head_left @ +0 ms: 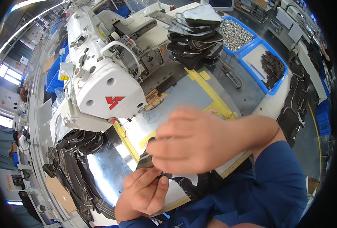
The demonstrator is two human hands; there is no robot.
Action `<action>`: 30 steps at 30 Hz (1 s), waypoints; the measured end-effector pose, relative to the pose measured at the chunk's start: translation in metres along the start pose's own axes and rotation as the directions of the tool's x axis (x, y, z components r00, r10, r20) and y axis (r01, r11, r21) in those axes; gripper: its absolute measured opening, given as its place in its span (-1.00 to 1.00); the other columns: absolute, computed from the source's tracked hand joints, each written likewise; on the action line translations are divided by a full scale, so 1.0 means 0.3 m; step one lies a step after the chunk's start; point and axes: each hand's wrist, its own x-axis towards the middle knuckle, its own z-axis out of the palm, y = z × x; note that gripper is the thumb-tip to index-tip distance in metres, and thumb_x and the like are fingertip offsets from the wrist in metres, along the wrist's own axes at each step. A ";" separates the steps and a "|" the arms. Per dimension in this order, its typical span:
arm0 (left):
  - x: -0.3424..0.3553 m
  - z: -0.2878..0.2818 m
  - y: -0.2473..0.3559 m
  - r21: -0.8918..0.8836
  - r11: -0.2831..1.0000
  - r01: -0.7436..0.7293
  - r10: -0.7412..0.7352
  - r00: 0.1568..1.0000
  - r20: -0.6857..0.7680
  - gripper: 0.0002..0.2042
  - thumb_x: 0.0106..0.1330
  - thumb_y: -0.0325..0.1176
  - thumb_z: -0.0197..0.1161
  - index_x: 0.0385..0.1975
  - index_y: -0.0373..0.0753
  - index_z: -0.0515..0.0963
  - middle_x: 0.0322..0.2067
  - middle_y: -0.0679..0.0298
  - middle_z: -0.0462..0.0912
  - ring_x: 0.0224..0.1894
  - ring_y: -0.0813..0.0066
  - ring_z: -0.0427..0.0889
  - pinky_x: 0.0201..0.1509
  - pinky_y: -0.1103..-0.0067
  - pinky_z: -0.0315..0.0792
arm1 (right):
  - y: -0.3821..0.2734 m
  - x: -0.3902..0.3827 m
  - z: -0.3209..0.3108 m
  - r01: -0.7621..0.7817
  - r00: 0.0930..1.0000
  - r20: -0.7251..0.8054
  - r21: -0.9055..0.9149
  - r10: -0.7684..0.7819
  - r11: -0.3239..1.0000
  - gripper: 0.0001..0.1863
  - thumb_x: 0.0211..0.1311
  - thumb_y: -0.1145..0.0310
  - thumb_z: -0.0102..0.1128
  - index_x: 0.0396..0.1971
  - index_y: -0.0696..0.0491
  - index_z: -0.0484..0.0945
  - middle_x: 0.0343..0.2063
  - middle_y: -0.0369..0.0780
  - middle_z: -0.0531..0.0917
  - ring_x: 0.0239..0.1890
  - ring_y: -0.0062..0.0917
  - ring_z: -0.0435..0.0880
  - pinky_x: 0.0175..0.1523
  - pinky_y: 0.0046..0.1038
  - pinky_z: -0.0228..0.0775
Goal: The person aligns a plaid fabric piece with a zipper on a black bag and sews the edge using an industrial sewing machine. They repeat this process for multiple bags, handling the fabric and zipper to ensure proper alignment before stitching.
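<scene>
From your head, one fisheye view, tilted down and ahead: right hand close, nearer than the machine; workshop bending away past it.

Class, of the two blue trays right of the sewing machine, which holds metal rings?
The farther blue tray, beside the tall stack of dark pieces: silvery rings fill it, while the nearer tray holds small dark strips.

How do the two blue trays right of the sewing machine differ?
The far tray holds silvery metal rings; the near tray holds small dark strips. Rings spread across nearly the whole far tray, while the near tray shows bare white base and a thin blue stick. Both are open-topped.
</scene>
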 end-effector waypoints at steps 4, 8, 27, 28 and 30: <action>-0.026 0.034 -0.004 0.149 0.975 -0.162 0.180 0.977 -0.116 -0.83 0.11 -0.70 0.42 -0.38 -0.30 0.62 -0.36 0.30 0.53 -0.16 0.23 0.76 -0.22 0.42 0.58 | -0.013 -0.010 -0.009 0.123 0.990 0.065 0.002 -0.123 0.992 -0.94 0.13 0.46 0.34 -0.42 0.09 0.64 -0.32 -0.24 0.65 -0.22 -0.41 0.64 -0.14 -0.39 0.48; -0.005 0.019 -0.007 0.071 0.983 -0.170 0.174 0.983 -0.052 -0.82 0.10 -0.71 0.43 -0.41 -0.30 0.60 -0.35 0.29 0.51 -0.19 0.25 0.75 -0.24 0.41 0.58 | -0.003 -0.022 0.006 0.086 0.990 0.109 0.077 -0.094 0.993 -0.93 0.19 0.46 0.32 -0.37 0.13 0.66 -0.29 -0.24 0.67 -0.16 -0.37 0.66 -0.08 -0.36 0.50; 0.028 -0.097 -0.023 -0.338 0.885 0.321 -0.392 0.904 -0.170 -0.64 -0.07 -0.30 0.71 -0.32 -0.29 0.71 -0.38 0.17 0.69 -0.30 0.20 0.77 -0.30 0.42 0.61 | 0.007 -0.008 0.020 0.048 0.999 0.003 0.337 -0.052 0.940 -0.87 0.20 0.38 0.31 -0.32 0.11 0.59 -0.41 -0.24 0.58 -0.24 -0.34 0.65 -0.14 -0.32 0.47; 0.035 -0.141 -0.036 -0.342 0.863 0.371 -0.418 0.906 -0.071 -0.63 -0.08 -0.29 0.70 -0.31 -0.30 0.73 -0.36 0.16 0.70 -0.31 0.21 0.76 -0.29 0.44 0.61 | 0.005 -0.007 0.020 0.051 0.999 -0.002 0.344 -0.054 0.937 -0.87 0.21 0.39 0.31 -0.32 0.12 0.60 -0.41 -0.24 0.58 -0.25 -0.34 0.65 -0.14 -0.33 0.48; 0.057 -0.170 -0.054 -0.365 0.837 0.407 -0.404 0.910 0.090 -0.67 -0.06 -0.39 0.65 -0.27 -0.32 0.77 -0.29 0.10 0.76 -0.31 0.25 0.76 -0.26 0.46 0.61 | 0.001 -0.004 0.020 0.057 0.998 -0.013 0.358 -0.057 0.932 -0.88 0.23 0.40 0.30 -0.31 0.12 0.60 -0.41 -0.25 0.57 -0.25 -0.35 0.65 -0.14 -0.33 0.48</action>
